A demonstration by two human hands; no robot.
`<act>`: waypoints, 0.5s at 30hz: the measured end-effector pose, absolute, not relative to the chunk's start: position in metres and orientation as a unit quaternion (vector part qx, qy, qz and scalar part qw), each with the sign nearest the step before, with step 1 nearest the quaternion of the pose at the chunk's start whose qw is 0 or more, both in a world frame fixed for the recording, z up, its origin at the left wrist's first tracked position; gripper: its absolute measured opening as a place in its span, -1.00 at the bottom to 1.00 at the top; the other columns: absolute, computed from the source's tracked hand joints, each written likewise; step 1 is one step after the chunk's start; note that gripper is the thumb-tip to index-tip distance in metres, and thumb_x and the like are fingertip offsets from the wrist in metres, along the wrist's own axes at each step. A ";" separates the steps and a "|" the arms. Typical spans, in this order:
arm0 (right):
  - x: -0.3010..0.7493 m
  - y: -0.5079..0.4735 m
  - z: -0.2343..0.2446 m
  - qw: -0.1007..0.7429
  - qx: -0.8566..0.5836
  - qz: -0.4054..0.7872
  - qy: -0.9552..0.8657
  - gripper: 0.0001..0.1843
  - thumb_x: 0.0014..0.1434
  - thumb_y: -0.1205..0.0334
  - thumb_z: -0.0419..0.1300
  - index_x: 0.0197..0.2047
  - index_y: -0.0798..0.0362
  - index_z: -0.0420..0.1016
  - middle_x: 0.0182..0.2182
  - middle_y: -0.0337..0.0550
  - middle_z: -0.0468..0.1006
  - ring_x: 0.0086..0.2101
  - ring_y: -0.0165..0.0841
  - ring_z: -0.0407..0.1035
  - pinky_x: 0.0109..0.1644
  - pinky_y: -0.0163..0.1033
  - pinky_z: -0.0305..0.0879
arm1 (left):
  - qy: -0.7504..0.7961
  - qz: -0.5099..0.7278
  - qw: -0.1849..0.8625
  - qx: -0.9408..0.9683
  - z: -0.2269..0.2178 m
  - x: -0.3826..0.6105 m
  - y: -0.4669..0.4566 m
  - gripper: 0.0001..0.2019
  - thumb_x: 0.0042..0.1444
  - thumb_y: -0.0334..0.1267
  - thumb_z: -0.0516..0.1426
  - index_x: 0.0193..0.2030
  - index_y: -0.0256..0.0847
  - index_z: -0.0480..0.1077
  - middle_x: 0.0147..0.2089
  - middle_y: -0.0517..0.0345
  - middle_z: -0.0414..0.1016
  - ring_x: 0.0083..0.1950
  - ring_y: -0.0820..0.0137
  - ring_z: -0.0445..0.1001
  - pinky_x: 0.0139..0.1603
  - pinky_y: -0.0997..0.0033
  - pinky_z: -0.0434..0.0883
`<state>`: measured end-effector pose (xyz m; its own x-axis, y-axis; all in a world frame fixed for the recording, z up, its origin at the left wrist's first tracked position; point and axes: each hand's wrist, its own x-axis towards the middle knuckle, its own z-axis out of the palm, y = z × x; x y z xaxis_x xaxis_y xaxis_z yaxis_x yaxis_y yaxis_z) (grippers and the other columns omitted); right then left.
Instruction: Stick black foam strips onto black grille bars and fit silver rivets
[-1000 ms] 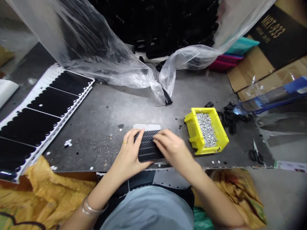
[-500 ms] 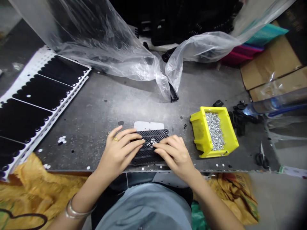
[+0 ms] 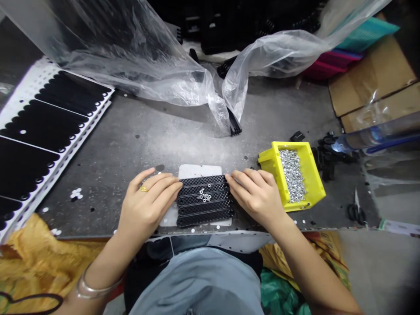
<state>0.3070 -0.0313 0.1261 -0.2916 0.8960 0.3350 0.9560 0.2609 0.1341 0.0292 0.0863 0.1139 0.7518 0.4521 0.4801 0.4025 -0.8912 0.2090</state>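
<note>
Several black mesh strips point(image 3: 205, 211) lie side by side on pale flat plates point(image 3: 190, 171) near the table's front edge. A small cluster of silver nuts point(image 3: 205, 197) rests loose on the middle strips. My left hand point(image 3: 147, 199), wearing a gold ring, has its bunched fingertips at the left end of the farthest strip, with the little finger lifted. My right hand point(image 3: 256, 192) is closed at that strip's right end, fingertips touching it. Both thumbs are mostly hidden under the hands.
A yellow bin point(image 3: 313, 175) full of silver nuts stands right of my right hand. Scissors point(image 3: 357, 210) lie farther right. Clear plastic sheeting point(image 3: 183, 89) hangs over the back. Stacked black-and-white sheets point(image 3: 62, 118) lie left; a cardboard box point(image 3: 374, 78) stands back right.
My hands have moved apart, from beside the nuts to the two ends of the strips. The strips and nuts now show more fully. The view has shifted slightly.
</note>
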 end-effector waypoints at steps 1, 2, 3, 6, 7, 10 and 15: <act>0.308 -0.034 0.126 0.088 -0.572 -0.170 -0.797 -0.77 0.42 0.33 0.18 0.04 0.02 0.64 -0.07 -0.18 0.72 -0.07 -0.25 0.43 0.04 -0.11 0.17 | 0.235 0.273 0.042 0.932 0.112 0.029 0.085 -0.82 0.32 -0.44 0.21 0.03 -0.22 0.51 -0.01 0.06 0.70 0.04 0.24 0.64 0.34 0.03 0.35; 0.308 -0.036 0.126 0.081 -0.560 -0.178 -0.805 -0.76 0.41 0.33 0.19 0.07 0.07 0.63 -0.06 -0.16 0.71 -0.05 -0.24 0.42 0.07 -0.11 0.17 | 0.240 0.277 0.039 0.930 0.111 0.028 0.083 -0.81 0.32 -0.45 0.22 0.04 -0.24 0.52 -0.01 0.03 0.70 0.02 0.23 0.65 0.32 0.03 0.38; 0.309 -0.037 0.127 0.070 -0.550 -0.179 -0.813 -0.74 0.41 0.33 0.19 0.09 0.13 0.61 -0.03 -0.13 0.71 -0.03 -0.23 0.40 0.09 -0.11 0.17 | 0.242 0.279 0.038 0.928 0.109 0.028 0.082 -0.81 0.31 -0.45 0.22 0.04 -0.26 0.52 0.00 0.00 0.70 0.01 0.22 0.65 0.30 0.04 0.40; 0.313 -0.037 0.134 0.025 -0.515 -0.161 -0.841 -0.66 0.41 0.37 0.15 0.19 0.25 0.55 0.07 -0.05 0.66 0.05 -0.19 0.35 0.15 -0.10 0.17 | 0.227 0.280 0.037 0.932 0.105 0.027 0.077 -0.76 0.30 -0.47 0.23 0.08 -0.32 0.50 0.05 -0.09 0.68 0.02 0.22 0.66 0.27 0.08 0.43; 0.315 -0.037 0.136 0.013 -0.505 -0.156 -0.849 -0.64 0.41 0.39 0.13 0.20 0.27 0.53 0.09 -0.03 0.65 0.06 -0.18 0.34 0.16 -0.10 0.17 | 0.221 0.275 0.036 0.935 0.104 0.026 0.076 -0.75 0.29 -0.47 0.23 0.10 -0.33 0.49 0.08 -0.11 0.67 0.04 0.21 0.66 0.27 0.08 0.43; 0.321 -0.032 0.145 -0.001 -0.480 -0.148 -0.865 -0.63 0.39 0.45 0.10 0.19 0.31 0.54 0.08 0.01 0.64 0.06 -0.15 0.32 0.15 -0.07 0.19 | 0.216 0.254 0.030 0.942 0.103 0.022 0.075 -0.71 0.30 -0.43 0.23 0.15 -0.32 0.48 0.14 -0.12 0.65 0.10 0.16 0.63 0.27 0.05 0.42; 0.322 -0.019 0.149 0.009 -0.463 -0.116 -0.879 -0.70 0.43 0.39 0.09 0.08 0.25 0.60 0.03 -0.03 0.65 -0.07 -0.19 0.37 0.04 -0.09 0.25 | 0.239 0.254 0.065 0.935 0.109 0.030 0.076 -0.77 0.32 -0.40 0.23 0.09 -0.24 0.51 0.15 -0.05 0.64 0.16 0.16 0.60 0.30 0.01 0.39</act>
